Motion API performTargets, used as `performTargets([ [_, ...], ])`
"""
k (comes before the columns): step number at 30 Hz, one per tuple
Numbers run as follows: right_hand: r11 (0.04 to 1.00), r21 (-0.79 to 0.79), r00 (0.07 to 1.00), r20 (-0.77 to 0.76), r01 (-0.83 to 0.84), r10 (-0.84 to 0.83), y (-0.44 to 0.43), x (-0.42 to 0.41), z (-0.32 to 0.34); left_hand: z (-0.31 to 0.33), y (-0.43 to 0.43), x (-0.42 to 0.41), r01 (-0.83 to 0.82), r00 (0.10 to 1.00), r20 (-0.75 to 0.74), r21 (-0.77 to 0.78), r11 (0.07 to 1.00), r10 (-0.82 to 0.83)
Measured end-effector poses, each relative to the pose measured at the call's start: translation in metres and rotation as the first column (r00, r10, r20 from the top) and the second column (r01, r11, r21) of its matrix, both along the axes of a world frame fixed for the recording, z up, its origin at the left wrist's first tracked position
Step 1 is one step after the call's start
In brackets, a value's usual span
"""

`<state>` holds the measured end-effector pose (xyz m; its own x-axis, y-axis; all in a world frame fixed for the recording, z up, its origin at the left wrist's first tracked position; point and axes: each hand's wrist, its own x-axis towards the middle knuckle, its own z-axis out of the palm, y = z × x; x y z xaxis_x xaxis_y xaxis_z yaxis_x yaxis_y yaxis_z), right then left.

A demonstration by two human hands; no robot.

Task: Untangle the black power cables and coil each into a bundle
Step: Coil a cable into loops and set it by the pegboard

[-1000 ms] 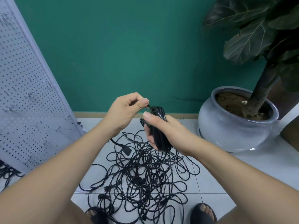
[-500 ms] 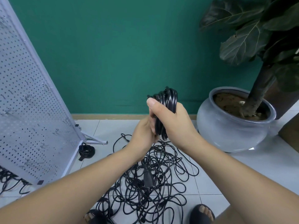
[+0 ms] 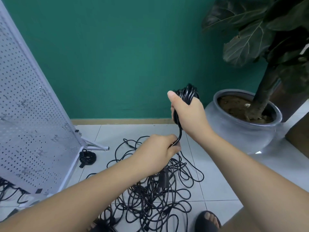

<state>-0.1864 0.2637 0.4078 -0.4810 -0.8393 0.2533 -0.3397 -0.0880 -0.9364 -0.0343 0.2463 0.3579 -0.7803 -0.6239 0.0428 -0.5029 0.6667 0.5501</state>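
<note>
I am holding the coiled cable (image 3: 187,93) upright in my right hand (image 3: 189,114), grip closed round it, while my left hand (image 3: 158,153), directly below, is pinching its loose tail (image 3: 179,133) running straight down toward the tangle (image 3: 150,198) on the floor (image 3: 217,173).

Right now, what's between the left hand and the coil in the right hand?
Head view: one short cable strand runs from the coil down into the left hand.

pegboard (image 3: 30,114) left | cable tangle (image 3: 155,195) centre floor | plant pot (image 3: 242,131) right, against wall (image 3: 125,56)
</note>
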Motion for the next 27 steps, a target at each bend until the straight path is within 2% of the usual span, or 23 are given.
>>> performTargets([
  [6,0.994,0.102,0.97,-0.243,0.038,-0.012,-0.002,0.001,-0.013,0.009,0.001,0.014,0.153,0.984,0.105,-0.105,0.983,-0.142],
  [9,0.975,0.222,0.934,-0.347,-0.01,0.088,-0.004,-0.003,-0.02,0.024,-0.006,0.027,0.152,0.988,0.034,-0.15,0.977,-0.148],
  [12,0.939,0.329,0.878,-0.416,-0.097,0.236,-0.004,0.0,-0.028,0.041,-0.017,0.037,0.056,0.988,-0.134,-0.137,0.989,-0.075],
  [15,0.912,0.382,0.865,-0.394,-0.153,0.31,-0.003,0.007,-0.032,0.048,-0.025,0.043,-0.071,0.946,-0.309,0.092,0.993,0.096],
  [19,0.884,0.437,0.893,-0.314,-0.164,0.321,-0.001,0.017,-0.034,0.05,-0.03,0.045,-0.148,0.849,-0.424,0.382,0.912,0.315],
  [23,0.859,0.442,0.899,-0.217,-0.258,0.381,-0.001,0.024,-0.033,0.047,-0.04,0.05,-0.058,0.785,-0.5,0.528,0.847,0.366],
  [27,0.836,0.432,0.91,-0.078,-0.338,0.407,0.002,0.026,-0.031,0.041,-0.046,0.052,0.015,0.744,-0.548,0.587,0.81,0.383],
])
